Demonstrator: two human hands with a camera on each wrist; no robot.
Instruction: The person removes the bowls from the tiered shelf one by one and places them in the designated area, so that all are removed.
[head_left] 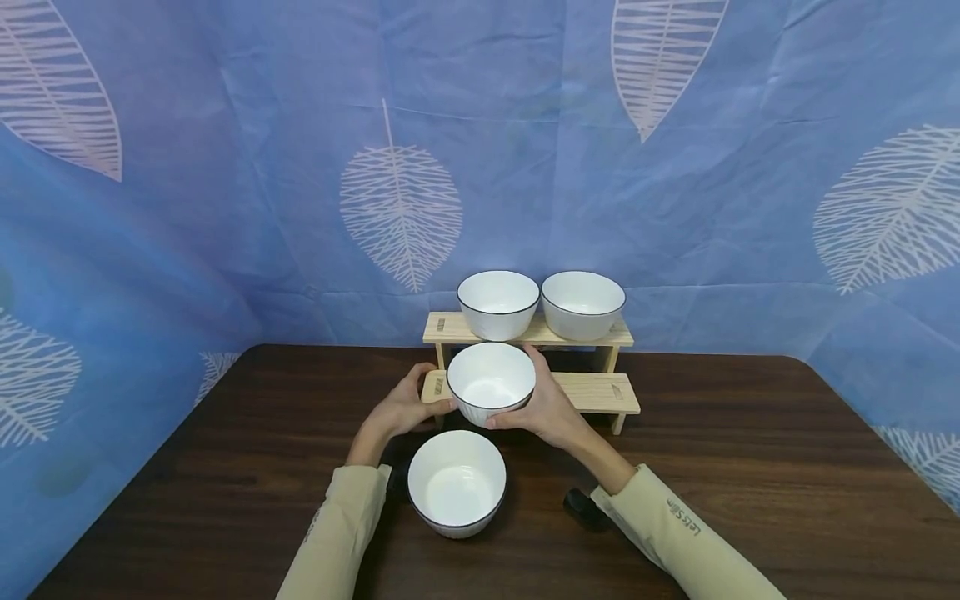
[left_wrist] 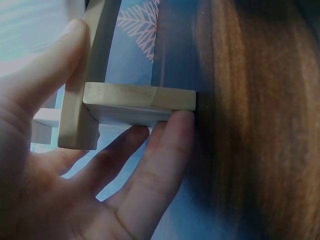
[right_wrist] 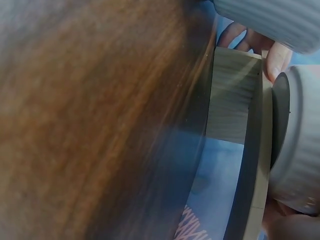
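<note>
A white ribbed bowl with a dark rim (head_left: 491, 377) is in my right hand (head_left: 553, 410), thumb at its near side and fingers behind. In the right wrist view, the held bowl's base (right_wrist: 281, 117) is at the edge of the lower shelf, tilted or just touching; I cannot tell which. My left hand (head_left: 405, 407) grips the left end of the two-tier wooden stand (head_left: 600, 390). Its thumb (left_wrist: 55, 62) lies along the shelf board and its fingertips press the leg (left_wrist: 140, 97). Another matching bowl (head_left: 457, 479) stands on the table in front, between the forearms.
Two like bowls, a left one (head_left: 498, 302) and a right one (head_left: 583, 302), stand side by side on the upper shelf (head_left: 442, 327). The dark wooden table (head_left: 750, 467) reaches back to a blue leaf-patterned cloth (head_left: 510, 167) behind the stand.
</note>
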